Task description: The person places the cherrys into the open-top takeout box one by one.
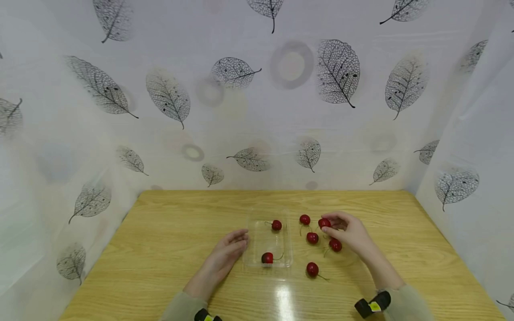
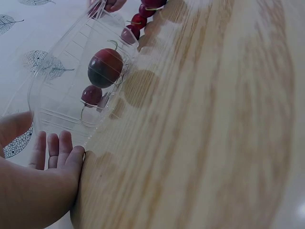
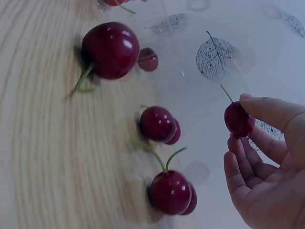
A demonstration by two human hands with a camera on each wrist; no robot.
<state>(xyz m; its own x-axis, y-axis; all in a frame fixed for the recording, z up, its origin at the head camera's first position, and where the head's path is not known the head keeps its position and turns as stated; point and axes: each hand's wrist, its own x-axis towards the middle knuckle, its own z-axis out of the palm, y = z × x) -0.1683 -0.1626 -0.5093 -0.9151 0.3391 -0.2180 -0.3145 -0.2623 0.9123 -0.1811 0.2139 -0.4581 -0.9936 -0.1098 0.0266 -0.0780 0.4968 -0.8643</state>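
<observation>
My right hand [image 1: 348, 229] pinches a dark red cherry [image 1: 324, 223] between thumb and fingers; in the right wrist view this cherry [image 3: 238, 119] has its green stem pointing up. Two cherries lie apart inside a clear plastic box [image 1: 267, 243]: one at the back [image 1: 276, 225], one at the front [image 1: 267, 258]. Beside the box's left wall, my left hand [image 1: 226, 254] rests with extended, relaxed fingers and holds nothing. Whether its fingertips touch the wall is hard to tell.
Several loose cherries with stems lie right of the box, among them one nearer the front [image 1: 312, 269] and one below my right hand [image 1: 335, 244]. The wooden table [image 1: 172, 223] ends at a leaf-patterned curtain [image 1: 261, 129] behind and at both sides.
</observation>
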